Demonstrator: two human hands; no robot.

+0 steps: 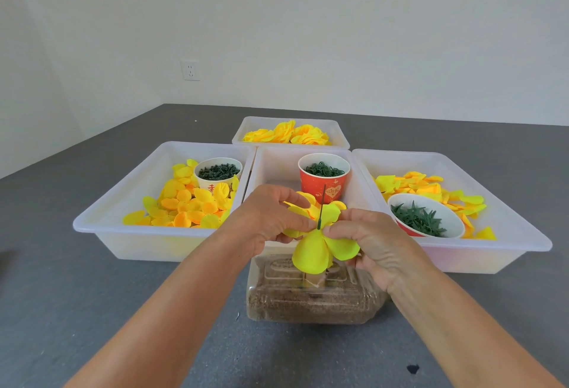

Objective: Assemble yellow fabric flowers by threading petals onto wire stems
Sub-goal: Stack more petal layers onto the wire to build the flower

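Hands meet at the centre of the view over a grey tabletop (92, 310). Left hand (271, 218) pinches the yellow petals (311, 252) from the left, thumb and fingers curled onto the fabric; right hand (369, 240) pinches the same petal cluster from the right, fingertips closed on it just beside the stem. Petals lie between the two hands, two large lobes hanging down and toward the viewer below the fingers. Thin dark green wire stem (321, 209) rises upright through the middle of the petals, its tip standing in front of a red paper cup (323, 184). That cup holds dark green ring-shaped pieces and stands in the middle white tray (271, 166). Directly below the hands, a clear plastic container (308, 301) filled with brown granular material rests on the tabletop, near the tray's front edge.

Left white tray (123, 203) contains loose yellow and orange petals and a pale cup (218, 172) of dark green pieces. Right white tray (508, 227) contains more yellow petals and a tilted red cup (426, 215) of green leaf-like pieces. Rear white tray (289, 132) holds yellow fabric flowers. Wall socket (190, 70) appears on the white wall behind.
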